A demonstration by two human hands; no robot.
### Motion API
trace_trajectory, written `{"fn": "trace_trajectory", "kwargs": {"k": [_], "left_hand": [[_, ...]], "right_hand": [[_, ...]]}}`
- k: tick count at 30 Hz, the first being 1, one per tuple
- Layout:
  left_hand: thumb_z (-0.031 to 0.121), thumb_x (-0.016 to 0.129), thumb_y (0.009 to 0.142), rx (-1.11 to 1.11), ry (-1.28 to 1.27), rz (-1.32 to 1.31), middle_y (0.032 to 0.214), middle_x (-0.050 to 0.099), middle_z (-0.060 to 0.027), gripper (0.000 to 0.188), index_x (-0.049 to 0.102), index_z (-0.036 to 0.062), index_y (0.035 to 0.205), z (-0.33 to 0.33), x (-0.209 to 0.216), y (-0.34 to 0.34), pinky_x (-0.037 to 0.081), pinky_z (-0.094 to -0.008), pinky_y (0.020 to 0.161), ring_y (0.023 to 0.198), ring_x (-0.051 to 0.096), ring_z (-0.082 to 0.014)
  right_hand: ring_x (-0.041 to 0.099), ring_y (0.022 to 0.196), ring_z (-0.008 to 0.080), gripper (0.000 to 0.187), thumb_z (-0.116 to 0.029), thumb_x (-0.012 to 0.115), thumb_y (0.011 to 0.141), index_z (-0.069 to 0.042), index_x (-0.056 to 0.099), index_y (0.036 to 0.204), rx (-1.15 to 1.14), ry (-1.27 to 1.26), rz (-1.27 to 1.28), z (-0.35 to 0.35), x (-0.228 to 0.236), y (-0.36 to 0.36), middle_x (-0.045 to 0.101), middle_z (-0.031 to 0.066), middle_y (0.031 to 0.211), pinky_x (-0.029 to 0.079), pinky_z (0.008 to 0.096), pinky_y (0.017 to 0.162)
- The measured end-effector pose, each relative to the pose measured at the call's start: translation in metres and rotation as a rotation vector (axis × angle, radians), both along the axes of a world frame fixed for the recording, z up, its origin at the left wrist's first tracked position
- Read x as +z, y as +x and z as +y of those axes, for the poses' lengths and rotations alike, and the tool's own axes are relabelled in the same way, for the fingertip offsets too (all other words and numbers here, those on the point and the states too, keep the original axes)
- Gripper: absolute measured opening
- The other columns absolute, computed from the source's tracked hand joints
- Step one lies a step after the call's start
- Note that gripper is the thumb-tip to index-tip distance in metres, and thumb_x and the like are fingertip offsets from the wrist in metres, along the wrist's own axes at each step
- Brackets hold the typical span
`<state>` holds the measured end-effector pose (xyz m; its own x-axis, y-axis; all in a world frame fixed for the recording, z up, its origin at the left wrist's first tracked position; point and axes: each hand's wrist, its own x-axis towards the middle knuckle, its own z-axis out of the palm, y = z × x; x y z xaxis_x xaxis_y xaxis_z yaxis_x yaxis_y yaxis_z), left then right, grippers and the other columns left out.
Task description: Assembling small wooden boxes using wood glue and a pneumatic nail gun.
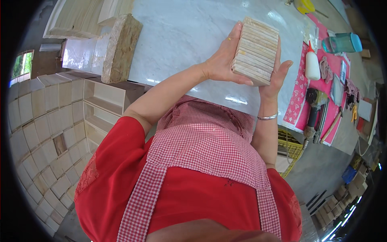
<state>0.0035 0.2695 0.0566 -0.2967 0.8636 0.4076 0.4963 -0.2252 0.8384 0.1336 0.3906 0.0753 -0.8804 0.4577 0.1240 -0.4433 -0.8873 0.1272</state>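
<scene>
Between my two hands is a stack of thin, pale wooden slats (256, 50), pressed together with their edges facing up. My left hand (227, 54) grips the stack's left side, its thumb along the near end. My right hand (276, 76) clasps the right side; its thumb sticks out and most of its fingers are hidden behind the wood. The stack is over the glossy white marbled tabletop (177, 44); whether it rests on it I cannot tell.
On a pink cloth (296, 92) at right are a white glue bottle (312, 66), a teal jar (340, 43) and a power tool (312, 107). A chipboard block (121, 48) and wooden panels (74, 18) occupy the left. Stacked wooden boxes (44, 133) stand lower left; a yellow crate (292, 147) sits below.
</scene>
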Motion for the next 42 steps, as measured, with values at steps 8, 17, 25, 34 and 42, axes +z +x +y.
{"fn": "trace_trajectory", "kwargs": {"k": [8, 17, 25, 34, 42], "left_hand": [[0.057, 0.087, 0.059, 0.046, -0.017, 0.109, 0.16, 0.002, -0.0271, 0.149, -0.012, -0.0025, 0.152, 0.0, -0.004, 0.0, 0.012, -0.0492, 0.12, 0.148, 0.006, -0.0433], [0.06, 0.085, 0.06, 0.059, -0.068, 0.094, 0.159, 0.005, -0.0276, 0.147, -0.011, -0.0015, 0.153, -0.007, 0.001, -0.002, 0.015, -0.0477, 0.121, 0.148, 0.008, -0.0442], [0.06, 0.084, 0.06, 0.06, -0.058, 0.073, 0.159, 0.007, -0.0266, 0.146, -0.009, -0.0012, 0.153, -0.001, -0.001, 0.001, 0.015, -0.0474, 0.121, 0.148, 0.009, -0.0434], [0.06, 0.085, 0.059, 0.079, -0.054, 0.081, 0.158, 0.008, -0.0269, 0.145, -0.007, -0.0018, 0.153, -0.003, -0.002, 0.001, 0.016, -0.0453, 0.121, 0.148, 0.01, -0.0427], [0.058, 0.086, 0.059, 0.079, -0.01, 0.085, 0.158, 0.01, -0.0272, 0.145, -0.006, -0.0017, 0.153, -0.001, -0.004, -0.001, 0.018, -0.045, 0.12, 0.147, 0.014, -0.0429]], "right_hand": [[0.026, 0.146, 0.025, 0.094, -0.073, 0.02, 0.095, -0.001, 0.013, 0.156, -0.298, 1.152, -0.748, -0.008, 0.017, 0.002, 0.026, 0.0139, 0.159, 0.019, 0.0369, 0.119], [0.033, 0.142, 0.0324, 0.078, -0.052, 0.05, 0.098, 0.005, 0.033, 0.148, -0.822, 1.845, -1.308, 0.083, 0.006, 0.031, 0.036, 0.0233, 0.151, 0.025, 0.0403, 0.117], [0.059, 0.107, 0.0384, 0.056, -0.026, 0.074, 0.084, 0.006, 0.053, 0.126, -0.607, 2.17, -2.057, 0.179, 0.005, 0.069, 0.061, 0.023, 0.121, 0.049, 0.0465, 0.092], [0.063, 0.095, 0.0179, 0.051, -0.018, 0.081, 0.079, 0.002, 0.058, 0.12, -0.607, 1.374, -1.274, 0.125, 0.098, 0.048, 0.063, 0.0113, 0.11, 0.054, 0.0301, 0.077], [0.062, 0.095, 0.0169, 0.045, -0.018, 0.077, 0.083, 0.002, 0.056, 0.117, -0.912, 1.429, -0.96, 0.085, 0.108, 0.02, 0.062, 0.0096, 0.105, 0.054, 0.0291, 0.075]]}}
